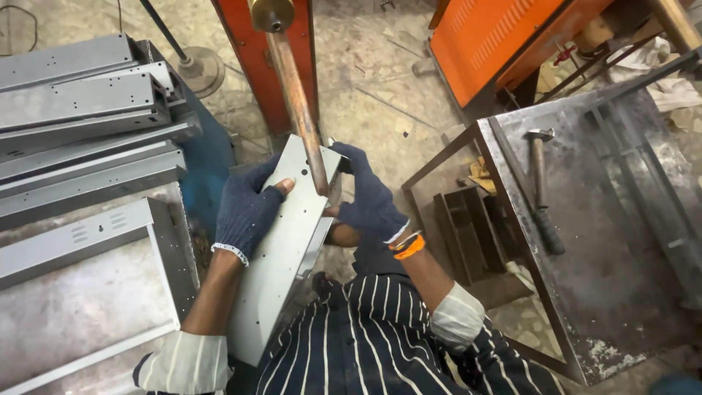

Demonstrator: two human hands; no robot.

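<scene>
Both gloved hands clamp the grey sheet-metal panel (281,249), held slanted under the copper electrode arm (296,102). Left hand (245,212) wraps the panel's left edge, fingers closed; right hand (369,197) pinches its top right corner (thumb hidden). Best kept steady and flush against the copper tip, I'd judge. Hammer (542,186) lies on the table (629,292).

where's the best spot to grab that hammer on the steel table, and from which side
Take the hammer by its dark lower handle, coming from above. It lies flat on the steel table, head away from the person and grip end nearest, with bare surface on both sides for fingers to close around.
</scene>
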